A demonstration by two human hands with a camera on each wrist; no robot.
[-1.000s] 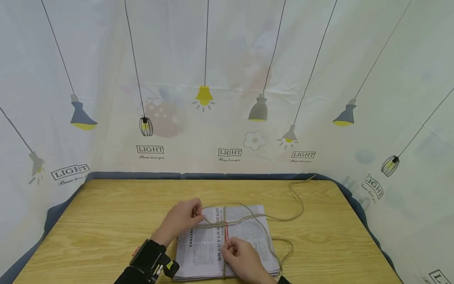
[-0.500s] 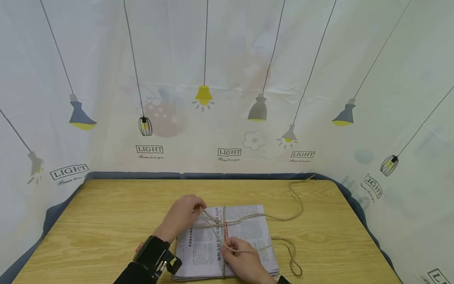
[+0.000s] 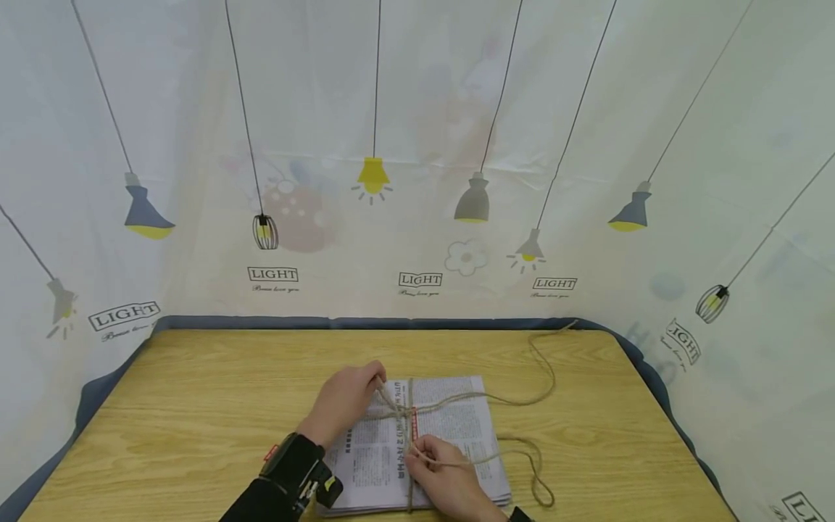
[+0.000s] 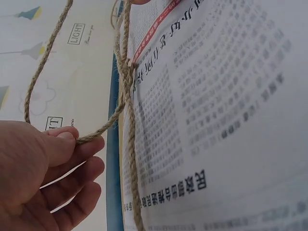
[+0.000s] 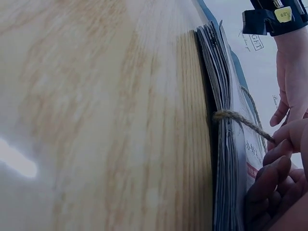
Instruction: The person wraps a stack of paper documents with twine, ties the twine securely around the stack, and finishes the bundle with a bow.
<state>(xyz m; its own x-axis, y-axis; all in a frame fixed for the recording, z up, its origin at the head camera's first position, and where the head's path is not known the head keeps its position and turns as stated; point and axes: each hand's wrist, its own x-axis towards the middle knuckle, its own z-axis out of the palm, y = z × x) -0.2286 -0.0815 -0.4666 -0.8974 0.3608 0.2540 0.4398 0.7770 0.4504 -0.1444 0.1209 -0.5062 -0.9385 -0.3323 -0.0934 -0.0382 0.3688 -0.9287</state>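
A flat stack of folded newspapers (image 3: 372, 464) lies on the table, with brown twine (image 3: 457, 397) running across it both ways and crossing near a red printed strip. Beyond the crossing, at the stack's far left, my left hand (image 3: 349, 399) pinches a strand of twine. In the left wrist view, this strand (image 4: 98, 132) passes between thumb and index finger while the other fingers are loosely bent. My right hand (image 3: 446, 475) rests low over the newspapers, thumb and fingertips pinching the twine that comes up over the near edge (image 5: 240, 120). Another strand crosses over its fingers toward the right.
Loose twine trails right of the stack, one loop (image 3: 538, 475) near it and a longer tail reaching the table's far edge. The wooden table (image 3: 215, 391) is bordered by a dark blue edge, with a lamp-patterned cloth (image 3: 417, 217) hanging behind and on both sides.
My left hand has moved slightly away and to the right, drawing its strand to the crossing. The strand that curved over the right side now crosses my right hand, which stays nearly in place.
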